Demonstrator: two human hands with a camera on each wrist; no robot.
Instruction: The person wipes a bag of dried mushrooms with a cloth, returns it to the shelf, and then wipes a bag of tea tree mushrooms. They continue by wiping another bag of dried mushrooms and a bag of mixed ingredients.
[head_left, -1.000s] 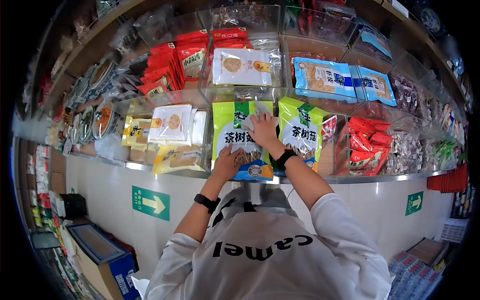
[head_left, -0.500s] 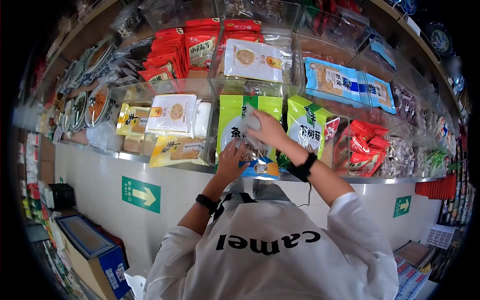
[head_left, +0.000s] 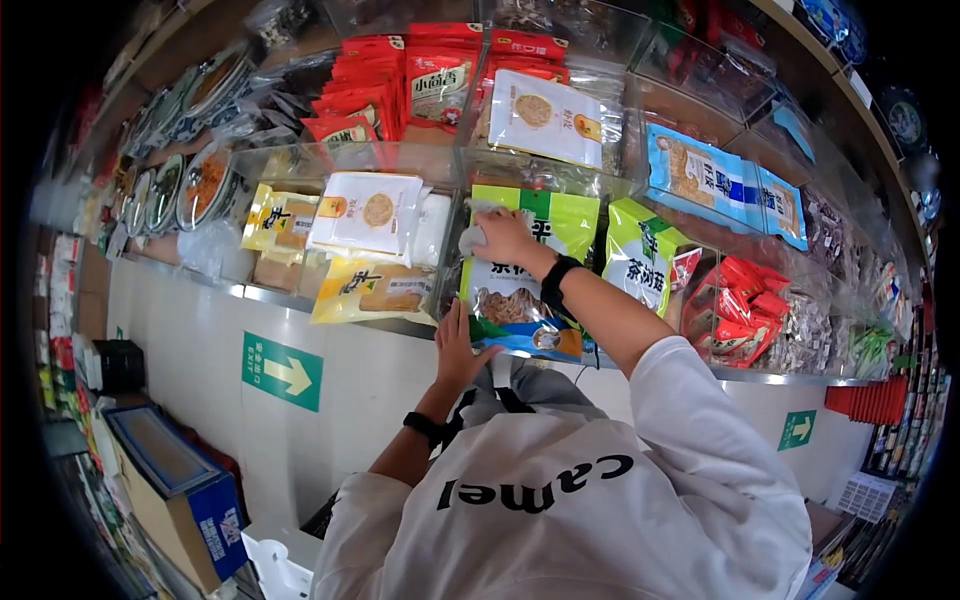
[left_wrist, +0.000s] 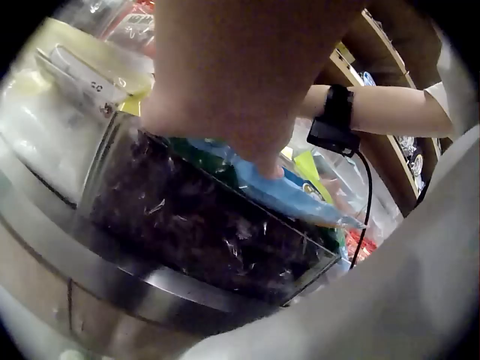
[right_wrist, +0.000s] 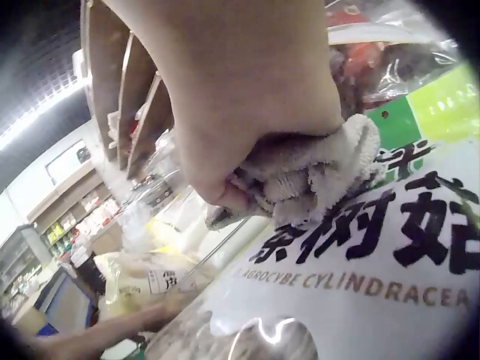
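Note:
A green and white bag of dried mushrooms (head_left: 512, 308), blue along its bottom edge, lies face up on a bin at the front of the display. My right hand (head_left: 508, 236) grips a bunched greyish-white cloth (right_wrist: 319, 169) against the bag's upper left part, fingers curled into it. At the bag's lower left corner rests my left hand (head_left: 458, 352), its fingers straight along the side and the thumb spread across the bottom edge. In the left wrist view, the thumb touches the bag's blue bottom (left_wrist: 262, 184), above a clear bin wall with dark packed goods behind it.
A second green mushroom bag (head_left: 637, 262) lies to the right. White packets (head_left: 365, 215) and a yellow packet (head_left: 375, 292) fill the bin on the left. Red packets (head_left: 740, 310) sit further right. Clear dividers (head_left: 460, 170) stand between bins, and a metal edge (left_wrist: 142, 277) runs along the front.
My right hand has carried the cloth from the bag's upper middle to its upper left. The left hand has shifted from the bag's face down to its lower left corner.

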